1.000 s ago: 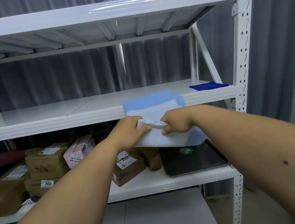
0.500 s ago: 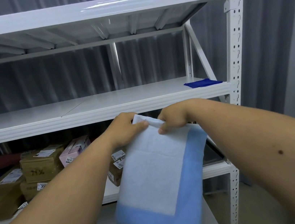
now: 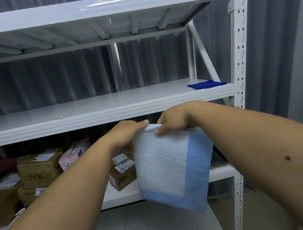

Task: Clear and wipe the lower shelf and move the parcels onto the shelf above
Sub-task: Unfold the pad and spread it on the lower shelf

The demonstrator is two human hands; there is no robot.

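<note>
A white pad with a blue border [image 3: 171, 168] hangs in front of the rack. My left hand [image 3: 127, 131] and my right hand [image 3: 174, 120] both pinch its top edge, close together. Behind it runs the lower shelf [image 3: 123, 195], loaded with several brown cardboard parcels [image 3: 37, 169] and a pink box [image 3: 73, 155]. One labelled brown parcel [image 3: 122, 172] sits just left of the pad. The shelf above [image 3: 106, 105] is white and bare apart from a folded dark blue cloth [image 3: 205, 84] at its right end.
A white perforated upright post [image 3: 239, 50] stands at the right of the rack, and a top shelf [image 3: 92, 8] spans overhead. Grey corrugated wall lies behind. A low white shelf surface [image 3: 153, 229] shows below the pad.
The pad was bunched and folded in both hands in front of the upper shelf's edge. It has dropped open and now hangs down flat from my fingers, swinging slightly right.
</note>
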